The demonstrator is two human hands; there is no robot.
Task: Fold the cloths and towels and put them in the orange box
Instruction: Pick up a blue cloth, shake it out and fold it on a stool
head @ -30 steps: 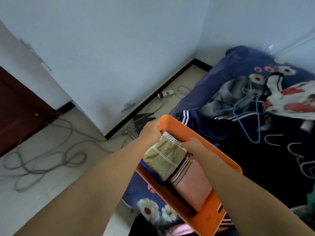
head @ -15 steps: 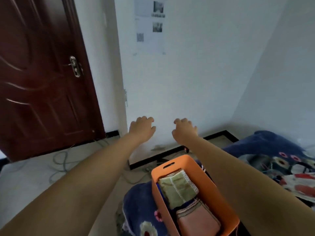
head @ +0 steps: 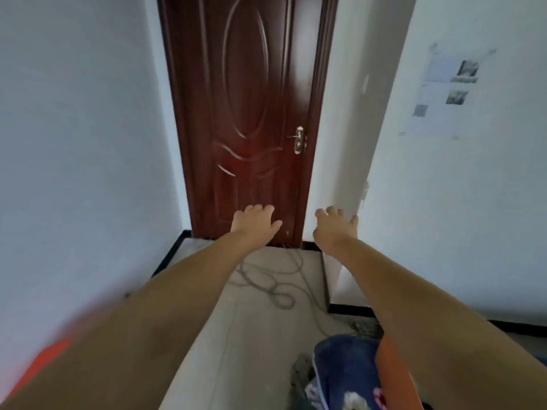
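Both my arms stretch forward at chest height toward a door. My left hand (head: 255,219) hangs in the air with loosely spread fingers and holds nothing. My right hand (head: 334,224) is beside it, also relaxed and empty. Only an edge of the orange box (head: 392,377) shows at the bottom right, mostly hidden under my right forearm. Its folded cloths are out of view.
A dark red wooden door (head: 248,119) with a metal handle (head: 299,140) stands ahead. White walls flank it, with papers (head: 450,84) stuck on the right one. Grey cables (head: 272,285) lie looped on the tiled floor. A blue flowered blanket (head: 346,371) lies at the bottom right.
My hands left the folded cloths in the orange box and rose empty into the air. The view swung up and left from the bed to the door, so the box slid almost out of frame.
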